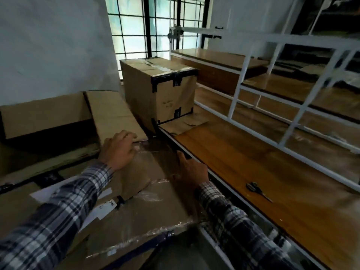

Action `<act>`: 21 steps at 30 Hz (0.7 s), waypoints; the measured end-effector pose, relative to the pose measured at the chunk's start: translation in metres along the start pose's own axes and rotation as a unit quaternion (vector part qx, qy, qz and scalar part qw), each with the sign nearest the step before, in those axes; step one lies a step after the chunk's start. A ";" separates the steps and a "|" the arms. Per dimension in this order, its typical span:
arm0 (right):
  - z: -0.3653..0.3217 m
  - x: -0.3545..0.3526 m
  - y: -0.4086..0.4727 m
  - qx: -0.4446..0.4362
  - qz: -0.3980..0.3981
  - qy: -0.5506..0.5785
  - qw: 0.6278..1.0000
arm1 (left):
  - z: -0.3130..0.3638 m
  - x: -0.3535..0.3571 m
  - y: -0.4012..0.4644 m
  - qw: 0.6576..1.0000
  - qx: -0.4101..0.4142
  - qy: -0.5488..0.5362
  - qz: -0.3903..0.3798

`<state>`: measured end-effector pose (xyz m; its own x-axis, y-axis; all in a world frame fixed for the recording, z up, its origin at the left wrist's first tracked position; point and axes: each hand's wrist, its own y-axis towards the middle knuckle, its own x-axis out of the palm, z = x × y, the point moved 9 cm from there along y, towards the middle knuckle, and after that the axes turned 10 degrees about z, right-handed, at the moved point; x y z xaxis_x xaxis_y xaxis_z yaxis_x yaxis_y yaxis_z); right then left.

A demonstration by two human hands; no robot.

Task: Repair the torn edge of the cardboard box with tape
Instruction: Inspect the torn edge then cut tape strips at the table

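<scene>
A large cardboard box [136, 217] fills the foreground, its top crossed by wrinkled clear tape [148, 195] and white labels. My left hand [118, 151] presses on the box's far top edge, where shiny tape runs; its fingertips bend over the edge, out of sight. My right hand [191, 170] lies against the box's right top edge. Its thumb points away along the edge and its fingers go down the side, hidden. No tape roll is in view.
Scissors [259, 190] lie on the wooden shelf [233, 164] to the right. A smaller upright box [161, 90] with black tape stands behind. An opened box with a raised flap [113, 114] sits at the left. White metal shelving [243, 75] rises at the right.
</scene>
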<state>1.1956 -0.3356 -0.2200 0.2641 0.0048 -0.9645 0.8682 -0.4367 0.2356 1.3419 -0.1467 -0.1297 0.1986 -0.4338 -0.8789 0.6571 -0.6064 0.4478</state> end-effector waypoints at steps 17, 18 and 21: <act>0.395 -0.056 -0.230 0.329 0.028 -0.037 0.943 | 0.435 0.164 0.013 0.957 0.241 -0.095 -0.126; 0.406 -0.053 -0.247 0.346 0.022 -0.036 0.937 | 0.455 0.173 0.008 0.951 0.256 -0.113 -0.134; 0.430 -0.046 -0.287 0.390 0.009 -0.035 0.920 | 0.501 0.196 -0.010 0.934 0.300 -0.128 -0.147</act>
<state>0.7542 -0.5972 -0.2949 0.2241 -0.0537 -0.9731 0.2917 -0.9490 0.1195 1.0098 -0.5597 -0.2239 -0.1576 -0.2879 -0.9446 0.1144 -0.9554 0.2721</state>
